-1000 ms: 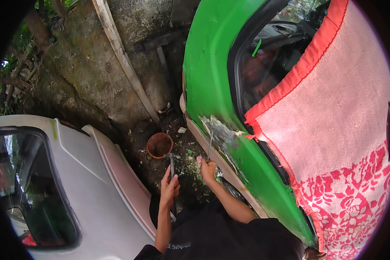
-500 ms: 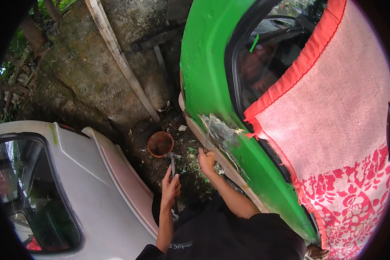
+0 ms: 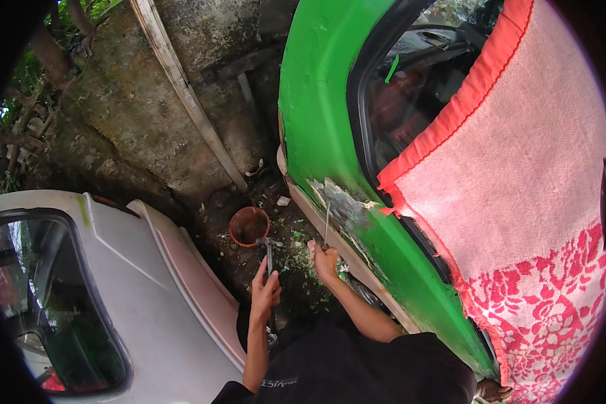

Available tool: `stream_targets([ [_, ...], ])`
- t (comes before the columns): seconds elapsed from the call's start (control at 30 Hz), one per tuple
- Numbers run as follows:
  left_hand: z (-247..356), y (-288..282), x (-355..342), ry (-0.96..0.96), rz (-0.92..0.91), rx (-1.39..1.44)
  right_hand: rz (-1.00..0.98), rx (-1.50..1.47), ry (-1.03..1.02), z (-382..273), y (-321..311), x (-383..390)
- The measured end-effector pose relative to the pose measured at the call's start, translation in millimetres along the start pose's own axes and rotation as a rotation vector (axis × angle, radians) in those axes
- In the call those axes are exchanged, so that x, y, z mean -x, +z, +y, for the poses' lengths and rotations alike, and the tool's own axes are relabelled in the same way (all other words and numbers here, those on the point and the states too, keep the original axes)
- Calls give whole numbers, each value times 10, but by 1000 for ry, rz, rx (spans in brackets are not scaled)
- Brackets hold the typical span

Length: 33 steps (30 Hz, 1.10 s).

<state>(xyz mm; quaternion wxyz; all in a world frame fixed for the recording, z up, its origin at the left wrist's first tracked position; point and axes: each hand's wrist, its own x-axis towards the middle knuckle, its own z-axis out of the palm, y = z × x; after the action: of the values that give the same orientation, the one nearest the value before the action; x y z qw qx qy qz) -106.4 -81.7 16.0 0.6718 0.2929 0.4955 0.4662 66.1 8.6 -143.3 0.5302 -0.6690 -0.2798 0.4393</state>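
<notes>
My left hand [image 3: 265, 292] is closed round the handle of a hammer [image 3: 269, 250], its metal head upward and its forefinger laid along the shaft. To the right, my right hand [image 3: 325, 261] grips a screwdriver-like tool [image 3: 327, 225] with a thin, straight metal shaft; its handle is mostly hidden in the fingers. The shaft points up in front of a damaged patch [image 3: 347, 207] on the green car body [image 3: 326, 114], where paint and filler have come off and grey surface shows. In this view I cannot tell whether the tip touches the panel.
At the left stands a pale car [image 3: 148, 269]. An orange-brown bucket [image 3: 250, 226] sits on littered ground between the cars. A long plank [image 3: 188, 97] leans against the mossy wall [image 3: 128, 114]. A pink patterned towel [image 3: 505, 175] covers part of the green car and its window.
My right hand has moved slightly down and to the right with the thin tool, and its thumb now sticks out. The left hand and hammer have hardly moved.
</notes>
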Motion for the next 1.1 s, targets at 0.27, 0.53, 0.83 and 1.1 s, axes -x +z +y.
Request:
stream_targets([
  [0.27, 29, 20, -20, -19, 14, -15, -39, -110, -110, -357, 134, -153],
  [0.53, 12, -56, 24, 9, 12, 4, 30, -65, -81, -373, 227, -27],
  [0.83, 4, -79, 36, -10, 5, -14, 20, -106, -66, -442, 262, -50],
  [1.1, -22, -69, 88, -23, 19, -3, 22, -65, -41, -396, 241, -21],
])
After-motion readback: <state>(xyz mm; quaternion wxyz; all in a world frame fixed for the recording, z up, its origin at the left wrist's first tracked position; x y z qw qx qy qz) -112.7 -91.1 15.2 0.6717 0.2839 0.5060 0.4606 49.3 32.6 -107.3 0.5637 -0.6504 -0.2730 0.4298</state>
